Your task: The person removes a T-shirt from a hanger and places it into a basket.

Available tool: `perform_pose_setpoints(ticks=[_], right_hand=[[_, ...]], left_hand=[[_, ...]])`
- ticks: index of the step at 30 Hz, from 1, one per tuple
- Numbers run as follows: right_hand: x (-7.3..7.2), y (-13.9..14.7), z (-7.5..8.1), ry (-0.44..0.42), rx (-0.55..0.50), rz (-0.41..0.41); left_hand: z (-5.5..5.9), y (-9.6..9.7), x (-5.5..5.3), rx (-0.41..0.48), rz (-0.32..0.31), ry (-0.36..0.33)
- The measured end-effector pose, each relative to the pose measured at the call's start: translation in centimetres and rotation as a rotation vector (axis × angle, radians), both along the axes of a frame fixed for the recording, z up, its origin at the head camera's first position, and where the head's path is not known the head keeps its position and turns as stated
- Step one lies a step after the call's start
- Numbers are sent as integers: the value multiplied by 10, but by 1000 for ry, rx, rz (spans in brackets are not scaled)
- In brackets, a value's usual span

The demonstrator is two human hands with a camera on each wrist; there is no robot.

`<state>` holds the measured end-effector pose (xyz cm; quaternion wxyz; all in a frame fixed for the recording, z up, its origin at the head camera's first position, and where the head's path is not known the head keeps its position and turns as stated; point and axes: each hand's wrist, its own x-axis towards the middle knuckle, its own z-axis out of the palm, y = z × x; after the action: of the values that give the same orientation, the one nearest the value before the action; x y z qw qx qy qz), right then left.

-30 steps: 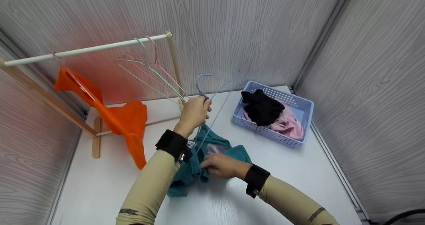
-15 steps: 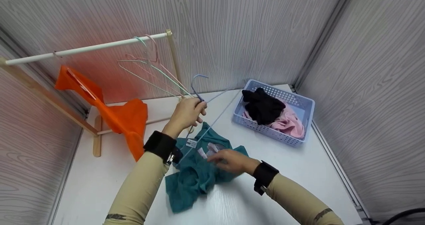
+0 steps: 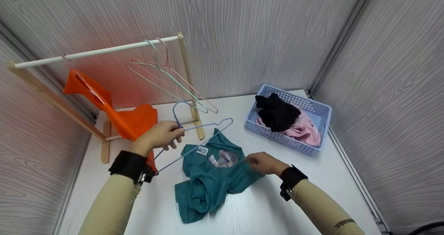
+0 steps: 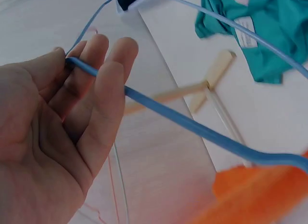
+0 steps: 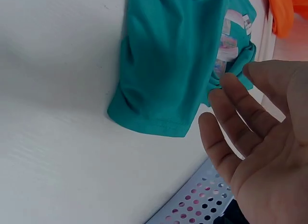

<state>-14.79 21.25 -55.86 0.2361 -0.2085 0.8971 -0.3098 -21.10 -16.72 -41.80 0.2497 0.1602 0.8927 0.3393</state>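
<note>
My left hand [image 3: 158, 136] pinches a blue wire hanger [image 3: 203, 125] near the base of its hook, left of the garment. In the left wrist view, the hanger's blue wire [image 4: 192, 127] runs between the thumb and fingers. A teal shirt [image 3: 216, 179] lies crumpled on the table, its neck opening facing up. Inside the opening, pale labels [image 3: 223, 158] show, with a white tag [image 3: 202, 150] beside it. At the shirt's right side is my right hand [image 3: 265, 162]. In the right wrist view its fingers [image 5: 236, 111] are loosely bent beside the teal cloth, pinching nothing visible.
A rack with a white rod [image 3: 104, 50] stands at the left. From it hang an orange garment [image 3: 135, 122] on a hanger, a mint hanger [image 3: 170, 77] and a pink hanger [image 3: 189, 85]. A blue basket [image 3: 288, 139] at the right holds black cloth [image 3: 277, 113] and pink cloth [image 3: 305, 129].
My left hand has moved left and down with the blue hanger, away from the shirt. The teal shirt has spread out flatter, and my right hand has shifted right along it.
</note>
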Motion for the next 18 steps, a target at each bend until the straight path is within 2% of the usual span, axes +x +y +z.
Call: perform_pose_setpoints(ticks=[5,7,10,13,15,18], right_hand=[[-1,7,-1,-18,28,-38],[-2,8,-1,-21,29,-52],[-3,10,0,-16,29,-48],[-3,9,2,-12,27,-36],[-3,9,3,-16,23,-31],[-3,8,4,-23,15,-31]], left_hand=[[1,-35,2,-43,41,-57],[0,-43,1,-23,77,-86],[0,-50,0,61,169,-117],[2,-52,-4,163,271,-118],[6,-51,-7,216,335,-106],[17,-48,-14,246,423,-74]])
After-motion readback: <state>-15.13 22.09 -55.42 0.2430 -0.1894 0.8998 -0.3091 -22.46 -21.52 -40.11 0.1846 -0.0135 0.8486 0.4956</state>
